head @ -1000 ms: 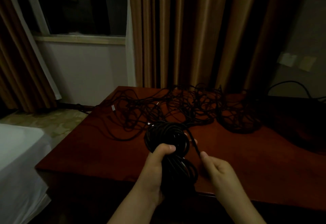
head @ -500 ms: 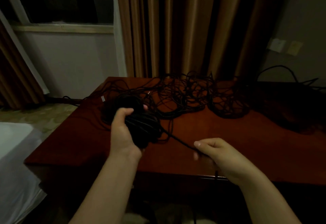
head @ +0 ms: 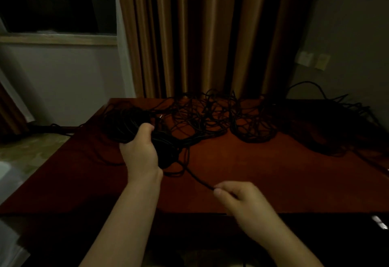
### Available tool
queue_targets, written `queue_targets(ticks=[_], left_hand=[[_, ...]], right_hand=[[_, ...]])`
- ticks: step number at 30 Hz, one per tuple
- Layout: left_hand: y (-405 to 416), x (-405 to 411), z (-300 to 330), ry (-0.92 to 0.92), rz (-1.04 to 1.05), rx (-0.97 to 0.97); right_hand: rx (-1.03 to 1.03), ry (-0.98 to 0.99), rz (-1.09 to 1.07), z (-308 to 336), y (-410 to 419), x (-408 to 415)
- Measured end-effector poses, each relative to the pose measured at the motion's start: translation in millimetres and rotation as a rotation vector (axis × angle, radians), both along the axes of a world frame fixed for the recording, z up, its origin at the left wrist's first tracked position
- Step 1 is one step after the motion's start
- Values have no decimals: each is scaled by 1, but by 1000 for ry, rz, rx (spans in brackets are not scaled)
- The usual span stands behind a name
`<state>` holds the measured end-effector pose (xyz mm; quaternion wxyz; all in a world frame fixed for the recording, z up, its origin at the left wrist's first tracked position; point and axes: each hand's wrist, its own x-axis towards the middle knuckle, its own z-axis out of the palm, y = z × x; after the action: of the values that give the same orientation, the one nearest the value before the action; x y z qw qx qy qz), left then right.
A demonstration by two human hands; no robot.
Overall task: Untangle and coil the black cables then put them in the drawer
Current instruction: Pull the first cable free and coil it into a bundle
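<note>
My left hand (head: 140, 151) grips a thick coil of black cable (head: 130, 123) over the left part of the red-brown table (head: 263, 178). A single strand (head: 195, 177) runs from the coil down to my right hand (head: 237, 198), which pinches it near the table's front edge. Behind, a loose tangle of black cables (head: 202, 115) covers the middle back of the table. Another dark round bundle (head: 252, 127) lies to its right, and more cable heaps (head: 328, 127) at the far right. No drawer is visible.
Brown curtains (head: 200, 35) hang behind the table. A window (head: 56, 3) and white wall are at the left, with a white bed edge (head: 6, 174) at the lower left. Wall sockets (head: 313, 59) sit at the right. The room is dim.
My left hand has carried the coil from the table's near edge up and to the left. My right hand has drawn the strand out toward the front right.
</note>
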<state>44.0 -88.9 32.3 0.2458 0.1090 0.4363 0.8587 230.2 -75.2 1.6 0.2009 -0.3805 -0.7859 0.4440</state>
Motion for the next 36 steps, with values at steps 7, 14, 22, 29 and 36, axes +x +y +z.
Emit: queue_targets(ticks=[7, 14, 22, 29, 36], left_hand=[[3, 22, -39, 830, -244, -487], [2, 65, -35, 689, -950, -376], [20, 91, -37, 697, -1200, -350], [28, 123, -43, 412, -1102, -392], [27, 152, -31, 410, -1320, -314]], right_hand=[[323, -46, 25, 35, -9, 21], [252, 222, -92, 40, 17, 49], [183, 191, -200, 25, 41, 80], [305, 113, -269, 19, 27, 90], [688, 143, -435, 6, 36, 101]])
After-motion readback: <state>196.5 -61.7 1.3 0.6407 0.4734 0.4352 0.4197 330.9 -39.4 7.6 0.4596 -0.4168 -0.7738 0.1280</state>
